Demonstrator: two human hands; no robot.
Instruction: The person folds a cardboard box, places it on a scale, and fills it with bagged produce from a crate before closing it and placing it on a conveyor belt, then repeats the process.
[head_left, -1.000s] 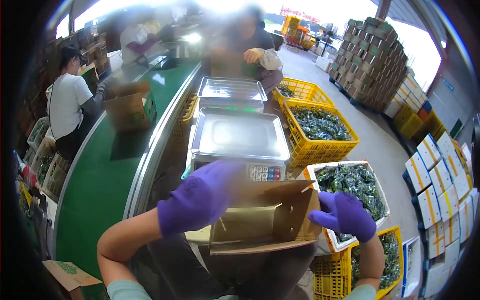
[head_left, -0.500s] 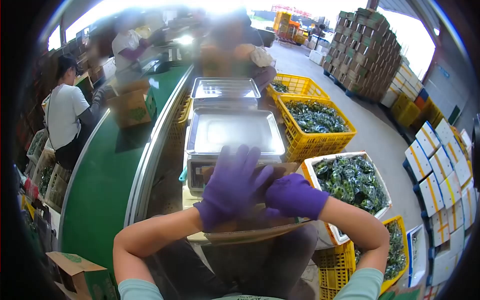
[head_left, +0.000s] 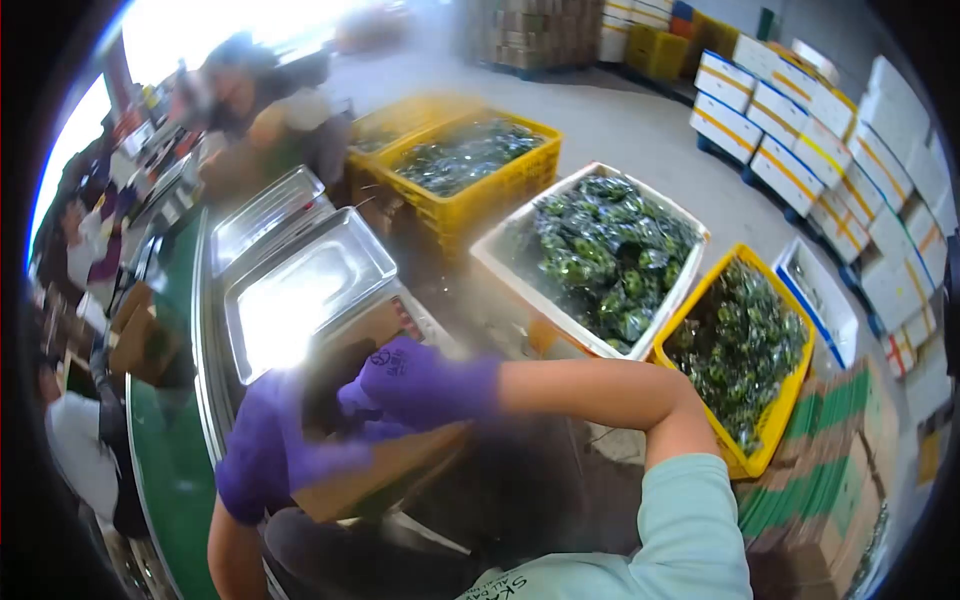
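A brown cardboard box (head_left: 385,470) rests at my lap, tilted. My left hand (head_left: 275,445), in a purple glove, is at the box's left side, smeared by motion. My right hand (head_left: 415,385), also gloved in purple, is over the box's upper edge with its fingers curled; what they hold, if anything, is hidden. Just beyond the hands is a scale with a shiny metal tray (head_left: 310,285), and a second metal tray (head_left: 265,220) lies behind it.
A white foam box (head_left: 600,260) and yellow crates (head_left: 745,350) hold bagged green produce. Flattened cardboard (head_left: 815,460) lies at the lower right. A green conveyor (head_left: 170,450) runs on the left, with co-workers beside it. White boxes (head_left: 800,140) are stacked at the upper right.
The view has turned to the right, so the scale and conveyor appear further left. My left hand has moved down the side of the box, and the box is more tilted in view.
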